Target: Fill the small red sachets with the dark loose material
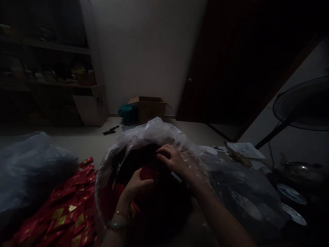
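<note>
My left hand (135,185) is closed on a small red packet (147,172), thumb on top, over a wide container lined with a clear plastic bag (159,128). Just right of it and a little higher, my right hand (172,160) has its fingers curled together in a pinch above dark contents (141,154). Whatever lies between those fingertips is too dark to make out. A small white strip (176,177) shows below the right wrist. Heaped at the left are many shiny red packets (72,202) with gold patches.
A grey plastic bag (31,171) bulges at far left. An open cardboard box (152,110) and a teal bundle (128,114) stand by the wall. On the right are plastic sheeting (246,192), plates (291,193) and a standing fan (303,103). Shelves (56,82) line the left.
</note>
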The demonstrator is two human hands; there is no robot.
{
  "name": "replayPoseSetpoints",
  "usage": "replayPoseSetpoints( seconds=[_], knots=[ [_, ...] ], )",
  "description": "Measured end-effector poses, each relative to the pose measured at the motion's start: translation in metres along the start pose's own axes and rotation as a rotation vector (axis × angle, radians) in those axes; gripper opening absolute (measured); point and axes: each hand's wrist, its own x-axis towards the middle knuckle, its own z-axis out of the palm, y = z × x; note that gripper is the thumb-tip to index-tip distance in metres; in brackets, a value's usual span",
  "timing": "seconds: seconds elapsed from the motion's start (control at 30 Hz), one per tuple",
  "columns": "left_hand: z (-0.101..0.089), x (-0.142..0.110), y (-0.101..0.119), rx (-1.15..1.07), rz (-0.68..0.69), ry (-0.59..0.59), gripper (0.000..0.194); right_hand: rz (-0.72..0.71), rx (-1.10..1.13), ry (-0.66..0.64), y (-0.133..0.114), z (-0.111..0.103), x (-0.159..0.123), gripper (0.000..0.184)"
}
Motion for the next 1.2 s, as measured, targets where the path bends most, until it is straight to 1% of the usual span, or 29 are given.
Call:
replayPoseSetpoints(
  seconds=[0.03,0.1,0.17,0.23,0.33,0.4,0.47,0.53,0.6,0.7,0.77,0.83,0.9,0.97,1.0,1.03,1.07,1.1,1.13,1.2],
  knots=[
    [0.001,-0.001,0.002,0.011,0.006,0.013,0.048,-0.079,0.034,-0.040,-0.004,-0.003,-0.004,0.018],
    [0.002,-0.001,0.004,0.050,0.029,0.031,0.044,-0.213,0.083,-0.189,-0.013,-0.005,-0.011,0.021],
    [0.003,-0.001,0.005,0.116,0.061,0.044,0.038,-0.263,0.056,-0.347,-0.019,-0.001,-0.015,0.026],
    [0.004,-0.001,0.006,0.179,0.084,0.047,0.033,-0.224,-0.027,-0.446,-0.021,0.006,-0.016,0.027],
    [0.009,0.000,0.006,0.240,0.093,0.045,0.027,-0.104,-0.123,-0.486,-0.018,0.015,-0.014,0.016],
    [0.014,-0.001,0.006,0.246,0.099,0.056,0.026,-0.039,-0.121,-0.471,-0.016,0.019,-0.015,0.013],
    [0.019,-0.001,0.006,0.229,0.111,0.084,0.031,0.003,-0.082,-0.446,-0.017,0.022,-0.017,0.017],
    [0.021,-0.001,0.004,0.248,0.154,0.092,0.037,0.030,-0.045,-0.434,-0.020,0.026,-0.021,0.019],
    [0.020,0.001,0.001,0.336,0.197,0.091,0.039,0.081,-0.044,-0.406,-0.024,0.034,-0.025,0.015],
    [0.016,0.005,-0.006,0.453,0.241,0.084,0.040,0.157,-0.046,-0.314,-0.026,0.048,-0.029,0.006],
    [0.014,0.007,-0.010,0.471,0.265,0.071,0.044,0.193,0.031,-0.262,-0.022,0.055,-0.029,0.005],
    [0.013,0.008,-0.011,0.475,0.276,0.066,0.044,0.254,0.168,-0.200,-0.013,0.056,-0.026,0.004],
    [0.014,0.008,-0.011,0.483,0.271,0.073,0.038,0.340,0.307,-0.078,-0.001,0.051,-0.020,0.003],
    [0.016,0.007,-0.010,0.473,0.268,0.082,0.032,0.406,0.389,0.118,0.011,0.041,-0.016,0.009],
    [0.016,0.007,-0.010,0.452,0.263,0.087,0.030,0.414,0.394,0.218,0.016,0.036,-0.015,0.012],
    [0.016,0.007,-0.009,0.416,0.250,0.091,0.030,0.393,0.378,0.288,0.019,0.030,-0.016,0.015],
    [0.017,0.007,-0.009,0.366,0.231,0.094,0.030,0.338,0.351,0.299,0.019,0.025,-0.018,0.017],
    [0.017,0.007,-0.008,0.313,0.214,0.094,0.030,0.252,0.314,0.243,0.018,0.021,-0.022,0.017],
    [0.017,0.007,-0.008,0.258,0.204,0.092,0.032,0.150,0.268,0.134,0.015,0.017,-0.026,0.017],
    [0.019,0.006,-0.008,0.171,0.208,0.076,0.041,-0.033,0.149,-0.137,0.008,0.014,-0.035,0.017]
  ],
)
